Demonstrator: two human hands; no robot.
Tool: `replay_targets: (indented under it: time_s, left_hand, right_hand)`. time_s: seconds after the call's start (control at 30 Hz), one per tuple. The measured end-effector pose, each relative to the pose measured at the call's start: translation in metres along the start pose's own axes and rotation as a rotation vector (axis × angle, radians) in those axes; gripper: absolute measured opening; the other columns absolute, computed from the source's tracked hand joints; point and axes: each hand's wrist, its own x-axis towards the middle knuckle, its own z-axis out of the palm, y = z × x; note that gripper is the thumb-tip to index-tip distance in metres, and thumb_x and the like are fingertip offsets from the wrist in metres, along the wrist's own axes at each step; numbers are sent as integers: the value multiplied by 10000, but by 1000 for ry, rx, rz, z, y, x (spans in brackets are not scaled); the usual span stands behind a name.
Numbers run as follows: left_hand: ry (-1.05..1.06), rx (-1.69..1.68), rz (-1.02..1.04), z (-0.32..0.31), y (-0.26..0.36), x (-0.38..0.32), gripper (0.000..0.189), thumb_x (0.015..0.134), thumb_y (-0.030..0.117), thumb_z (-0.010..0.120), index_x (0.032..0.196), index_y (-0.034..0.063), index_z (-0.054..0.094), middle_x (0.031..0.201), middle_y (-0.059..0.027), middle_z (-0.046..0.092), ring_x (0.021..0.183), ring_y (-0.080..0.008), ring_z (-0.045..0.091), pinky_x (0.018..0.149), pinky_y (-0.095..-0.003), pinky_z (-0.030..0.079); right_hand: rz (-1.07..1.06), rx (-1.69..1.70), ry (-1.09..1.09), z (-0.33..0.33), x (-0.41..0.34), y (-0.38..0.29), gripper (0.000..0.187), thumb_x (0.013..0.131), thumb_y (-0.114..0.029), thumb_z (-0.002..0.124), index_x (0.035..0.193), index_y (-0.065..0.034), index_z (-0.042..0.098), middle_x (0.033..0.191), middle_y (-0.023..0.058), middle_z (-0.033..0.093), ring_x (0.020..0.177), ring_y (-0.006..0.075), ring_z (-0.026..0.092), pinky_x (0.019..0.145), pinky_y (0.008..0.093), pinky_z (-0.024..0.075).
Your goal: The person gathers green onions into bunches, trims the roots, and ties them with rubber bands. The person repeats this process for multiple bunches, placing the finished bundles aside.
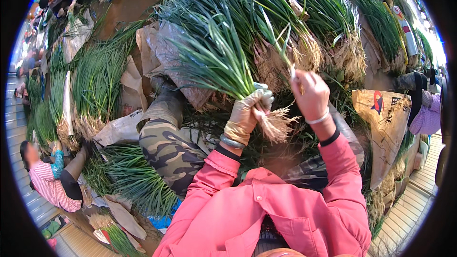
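My left hand [250, 109], in a pale coated work glove, is closed around a bunch of green onions [223, 60]. Their green leaves fan up and away to the left, and the stringy roots [276, 123] stick out below my fist to the right. Bare and ringed by a bangle at the wrist, my right hand [310, 91] pinches a single green onion stalk [284, 55] near its white base. That stalk points up and leftward, apart from the bunch. Beyond both hands lies a large heap of green onions [228, 3], roots towards me.
More green onions [100, 82] lie in rows at the left, and another pile [139, 176] sits beside my camouflage-clad knee [167, 150]. A printed sack [383, 125] stands at the right. Co-workers sit nearby, one in a checked top [57, 185] at lower left.
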Motion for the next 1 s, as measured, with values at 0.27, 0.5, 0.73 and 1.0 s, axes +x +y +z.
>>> replay_targets:
  time_s: [0.27,0.5,0.73,1.0]
  left_hand:
    - [15,199,47,-17,-22,3,174,852,54,645,1015,7,607,927,-110,674,841,-227,663,771,-343,547]
    - [85,380,95,-2,-17,-18,105,796,48,674,857,45,589,685,-60,624,528,-141,586,476,-242,459]
    - [59,407,170,-7,-20,-17,50,820,53,637,853,41,602,643,-49,602,501,-145,581,452,-238,460]
    - [110,137,69,-11,-32,-17,179,814,40,629,980,60,567,748,-58,606,611,-185,604,585,-314,521]
  right_hand:
    - [-305,200,-393,-4,-62,-12,360,760,-71,593,1118,-41,598,816,67,592,733,220,606,685,327,513]
    - [122,706,-188,-3,-10,-12,399,785,-46,712,1151,-40,554,1198,152,609,577,104,598,552,230,496]
    - [429,776,-533,52,-28,-24,521,890,-397,629,1201,8,522,945,166,658,870,271,647,760,355,507]
    - [503,937,-562,45,-37,-8,258,916,-223,623,972,29,627,744,51,599,724,93,545,675,265,472]
